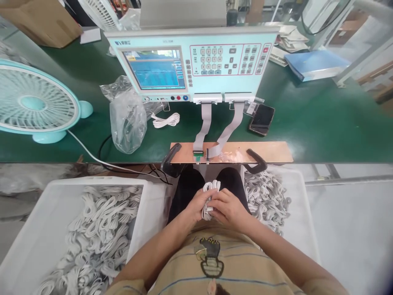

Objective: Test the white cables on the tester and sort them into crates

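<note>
A coiled white cable (207, 213) is held over my lap, between both hands. My left hand (196, 205) wraps round the coil from the left side. On the other side my right hand (229, 209) pinches the bundle with its fingers, close to a small white end piece. Just ahead, a copper-coloured board (273, 151) lies along the table edge. Two grey ribbon cables (204, 129) run from a tester (227, 86) with a lit screen to small connectors (198, 155) at the board's front edge. The hands are apart from these connectors.
Bins of coiled white cables stand left (101, 229) and right (267, 196) of my legs. Black clamps (257, 160) grip the board. On the green table (319, 123) are a fan (33, 102), a plastic bag (127, 119), a loose cable coil (166, 120), a phone (262, 119) and a blue folder (317, 63).
</note>
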Available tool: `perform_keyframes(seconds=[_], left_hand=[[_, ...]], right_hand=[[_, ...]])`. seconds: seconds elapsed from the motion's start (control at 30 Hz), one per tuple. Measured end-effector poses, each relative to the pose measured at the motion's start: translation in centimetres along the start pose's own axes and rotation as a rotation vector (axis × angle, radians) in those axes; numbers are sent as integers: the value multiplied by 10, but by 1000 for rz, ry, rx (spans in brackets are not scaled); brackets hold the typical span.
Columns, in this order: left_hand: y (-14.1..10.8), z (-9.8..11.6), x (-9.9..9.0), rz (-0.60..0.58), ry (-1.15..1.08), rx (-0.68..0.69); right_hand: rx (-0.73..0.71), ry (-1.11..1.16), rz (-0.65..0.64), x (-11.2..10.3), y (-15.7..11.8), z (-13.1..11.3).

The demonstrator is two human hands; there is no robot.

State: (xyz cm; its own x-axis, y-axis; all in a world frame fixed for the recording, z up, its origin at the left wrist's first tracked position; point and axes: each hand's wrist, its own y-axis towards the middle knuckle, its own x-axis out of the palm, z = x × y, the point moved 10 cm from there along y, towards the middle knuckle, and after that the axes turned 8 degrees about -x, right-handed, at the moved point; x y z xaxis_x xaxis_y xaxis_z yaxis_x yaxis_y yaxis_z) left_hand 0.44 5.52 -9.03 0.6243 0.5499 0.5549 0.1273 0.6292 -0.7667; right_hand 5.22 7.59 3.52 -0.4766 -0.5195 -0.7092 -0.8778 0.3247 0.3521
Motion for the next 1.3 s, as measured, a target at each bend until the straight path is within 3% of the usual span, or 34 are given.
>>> perform_keyframes(seconds=[0.13, 0.37, 0.53, 0.7, 0.8, 0.9, 1.03, 1.1, 1.2, 1.3], left_hand=[[-2, 6, -7, 51, -13, 35], [3, 3, -1, -46, 41, 1], [7, 3, -4, -16, 49, -4], [-1, 12, -5, -23, 35, 85], [-7, 20, -15, 0, 187, 127], [-12, 32, -32, 41, 354, 193], [-25, 57, -45, 77, 426, 361], [-38, 74, -39, 120, 572, 498], [-64, 96, -1, 101, 970, 811], [-86, 95, 43, -32, 1387, 1122]], right_hand=[[126, 30, 60, -3, -2, 16], [-105, 116, -139, 8, 10, -8], [-47, 104, -198, 6, 18, -8], [131, 400, -66, 4, 20, 13], [347, 664, 106, 4, 15, 42], [446, 781, 281, 1, 12, 65], [497, 853, 370, 6, 12, 82], [515, 863, 370, 10, 16, 85], [537, 856, 348, 14, 24, 86], [567, 896, 325, 18, 32, 86]])
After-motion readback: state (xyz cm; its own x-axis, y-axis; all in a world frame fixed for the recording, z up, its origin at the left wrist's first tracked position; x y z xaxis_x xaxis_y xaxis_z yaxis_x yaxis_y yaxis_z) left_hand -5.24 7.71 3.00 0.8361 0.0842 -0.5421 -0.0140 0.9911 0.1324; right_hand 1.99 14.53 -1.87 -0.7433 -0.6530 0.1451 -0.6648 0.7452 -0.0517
